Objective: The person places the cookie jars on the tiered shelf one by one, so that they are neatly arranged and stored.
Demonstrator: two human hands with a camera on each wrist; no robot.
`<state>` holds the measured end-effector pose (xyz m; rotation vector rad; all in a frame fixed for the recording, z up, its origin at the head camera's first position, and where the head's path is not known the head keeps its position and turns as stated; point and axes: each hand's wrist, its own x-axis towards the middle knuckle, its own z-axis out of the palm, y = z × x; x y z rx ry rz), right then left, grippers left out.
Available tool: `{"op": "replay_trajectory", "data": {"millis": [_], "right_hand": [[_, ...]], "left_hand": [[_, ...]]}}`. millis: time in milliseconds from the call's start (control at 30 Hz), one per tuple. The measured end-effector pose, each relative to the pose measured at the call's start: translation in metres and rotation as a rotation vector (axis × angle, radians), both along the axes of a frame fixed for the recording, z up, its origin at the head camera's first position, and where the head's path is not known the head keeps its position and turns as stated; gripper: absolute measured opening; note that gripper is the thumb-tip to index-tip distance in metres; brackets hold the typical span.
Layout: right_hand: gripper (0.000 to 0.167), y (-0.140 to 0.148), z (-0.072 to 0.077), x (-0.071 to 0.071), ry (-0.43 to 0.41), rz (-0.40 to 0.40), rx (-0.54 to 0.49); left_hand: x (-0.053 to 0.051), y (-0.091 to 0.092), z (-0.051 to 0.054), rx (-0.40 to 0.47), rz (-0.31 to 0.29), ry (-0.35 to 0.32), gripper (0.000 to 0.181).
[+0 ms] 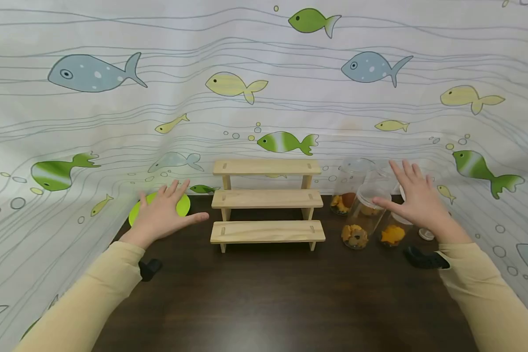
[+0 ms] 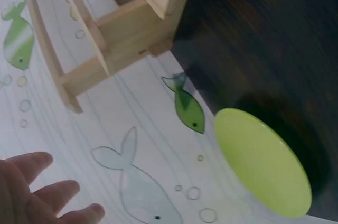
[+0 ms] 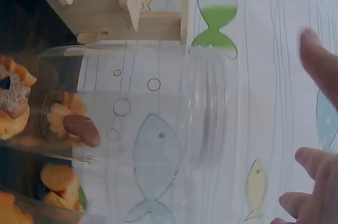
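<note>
My left hand [image 1: 158, 217] hovers with fingers spread in front of a lime-green plate [image 1: 184, 206], and it holds nothing. In the left wrist view the plate [image 2: 264, 166] lies apart from the fingertips. On the other side, my right hand [image 1: 418, 203] hangs spread and bare over several clear jars. A tall jar [image 1: 366, 208] has cookies [image 1: 355, 236] at its bottom. Beside it a shorter jar [image 1: 398, 224] contains an orange piece [image 1: 392, 235]. In the right wrist view, a clear jar [image 3: 206, 108] lies below the fingers, apart from them.
A three-step wooden stand [image 1: 267, 198] occupies the middle back of the dark table [image 1: 264, 293]. A small round container or lid [image 1: 426, 234] sits right of the jars. White fish-print cloth [image 1: 264, 112] rises behind and along both sides.
</note>
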<state>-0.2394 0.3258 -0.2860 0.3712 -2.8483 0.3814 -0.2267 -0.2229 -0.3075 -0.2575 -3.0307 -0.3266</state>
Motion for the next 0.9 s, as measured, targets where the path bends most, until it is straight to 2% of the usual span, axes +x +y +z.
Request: {"op": "replay_trajectory", "data": {"millis": [200,367,533,700,900], "right_hand": [[0.082,0.025,-0.003,-0.014,-0.064,-0.008,-0.272],[0.082,0.04,-0.006,-0.029,-0.073,-0.058,-0.367],[0.081,0.05,-0.006,-0.042,-0.042,-0.073,-0.491],[0.081,0.058,-0.011,-0.053,-0.023,-0.067,-0.572],[0.083,0.067,-0.018,-0.07,-0.093,-0.072,-0.676]], "left_hand": [[-0.012,-0.006,-0.007,0.111,-0.005,-0.09,0.103],[-0.021,-0.004,-0.015,0.184,-0.014,-0.133,0.094],[-0.031,-0.001,-0.021,0.257,0.005,-0.223,0.082],[-0.039,0.004,-0.03,0.352,0.025,-0.341,0.073],[-0.044,0.009,-0.04,0.464,0.054,-0.532,0.07]]}}
